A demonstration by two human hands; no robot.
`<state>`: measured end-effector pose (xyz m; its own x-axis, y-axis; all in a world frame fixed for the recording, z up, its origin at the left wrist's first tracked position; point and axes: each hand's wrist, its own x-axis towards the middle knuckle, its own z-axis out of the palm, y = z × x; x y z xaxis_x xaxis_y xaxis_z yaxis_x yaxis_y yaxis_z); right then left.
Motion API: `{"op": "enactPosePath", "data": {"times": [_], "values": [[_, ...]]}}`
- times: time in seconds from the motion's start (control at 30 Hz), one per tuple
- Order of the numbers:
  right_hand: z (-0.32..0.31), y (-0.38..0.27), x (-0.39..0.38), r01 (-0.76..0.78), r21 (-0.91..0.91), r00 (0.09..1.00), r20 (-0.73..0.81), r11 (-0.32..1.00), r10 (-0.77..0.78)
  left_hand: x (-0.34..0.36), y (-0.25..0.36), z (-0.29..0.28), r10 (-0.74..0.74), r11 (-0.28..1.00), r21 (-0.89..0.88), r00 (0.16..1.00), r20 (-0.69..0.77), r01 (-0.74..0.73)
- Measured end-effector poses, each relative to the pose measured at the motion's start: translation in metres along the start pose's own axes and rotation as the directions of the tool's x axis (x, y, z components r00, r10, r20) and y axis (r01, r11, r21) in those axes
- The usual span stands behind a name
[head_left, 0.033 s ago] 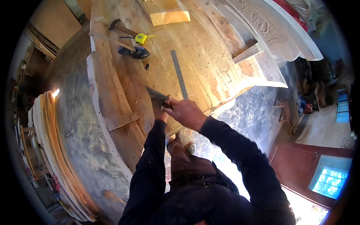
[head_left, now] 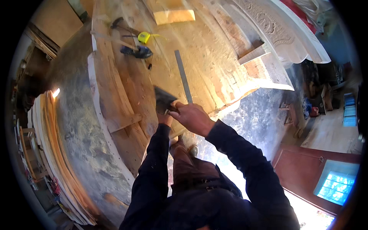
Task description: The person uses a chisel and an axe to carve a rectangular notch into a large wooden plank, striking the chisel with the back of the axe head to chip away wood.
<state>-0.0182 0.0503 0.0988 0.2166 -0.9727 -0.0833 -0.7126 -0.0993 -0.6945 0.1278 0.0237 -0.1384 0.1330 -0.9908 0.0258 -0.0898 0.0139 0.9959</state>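
Note:
Over the near end of the wooden workbench, my two hands come together at a dark flat plate, roughly rectangular, whose exact kind I cannot make out. My right hand is closed with its thumb and fingers at the plate's near right corner. Beneath the plate's near edge my left hand grips it, most of its fingers hidden. A small shiny bit shows between the hands. Just beyond them a grey metal ruler lies flat on the boards.
Farther off lie a yellow tape measure, a hammer and a black tool. A wooden block sits at the far end. Carved pale panels stand far right; stacked boards stand left.
The plate has tilted, so its broad dark face shows more than its thin edge. My hands have turned with it and shifted only slightly. The tools on the bench lie where they were.

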Motion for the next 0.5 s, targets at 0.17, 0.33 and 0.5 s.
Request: {"op": "enactPosePath", "data": {"times": [0.17, 0.33, 0.5], "values": [[0.021, 0.052, -0.076, -0.244, 0.137, 0.961, -0.101, 0.96, 0.259, -0.008, 0.017, 0.0, -0.022, 0.982, 0.182, 0.992, -0.125, 0.045], [0.037, 0.1, -0.165, -0.495, 0.085, 0.864, -0.056, 0.865, 0.5, 0.128, 0.078, -0.003, -0.608, 0.696, -0.344, 0.772, 0.184, 0.63], [0.038, 0.105, -0.223, -0.701, 0.232, 0.688, -0.027, 0.674, 0.725, 0.087, 0.115, -0.019, -0.395, 0.783, -0.423, 0.89, 0.228, 0.455]]}}
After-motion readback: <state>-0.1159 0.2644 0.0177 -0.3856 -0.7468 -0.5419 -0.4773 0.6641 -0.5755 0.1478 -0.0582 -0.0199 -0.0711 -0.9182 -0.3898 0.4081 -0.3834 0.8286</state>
